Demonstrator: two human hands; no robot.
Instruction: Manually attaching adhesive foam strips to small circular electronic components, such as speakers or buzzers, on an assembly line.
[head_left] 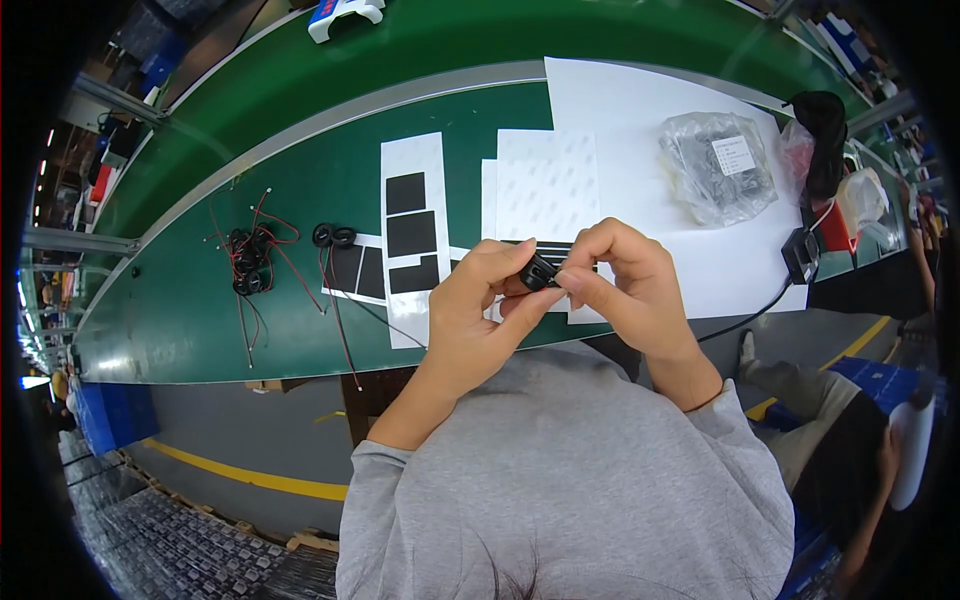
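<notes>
My left hand [478, 305] grips a small black round part [537, 271] between thumb and fingers, just above the table's near edge. From the other side, my right hand [632, 290] pinches at the part's right edge. Whatever lies between the right fingertips is too small to make out. To the left of my hands, two similar black round parts [333, 236] rest on the table with thin wires trailing toward me. A white backing sheet [413, 160] carrying black rectangular stickers [411, 233] lies close by.
A tangle of black parts with red and black wires [250, 262] sits farther left on the green table [170, 325]. White sheets [547, 180] lie beyond my hands. On the right are a clear plastic bag [715, 170], a black box with a cable [802, 256], and a seated person [835, 430].
</notes>
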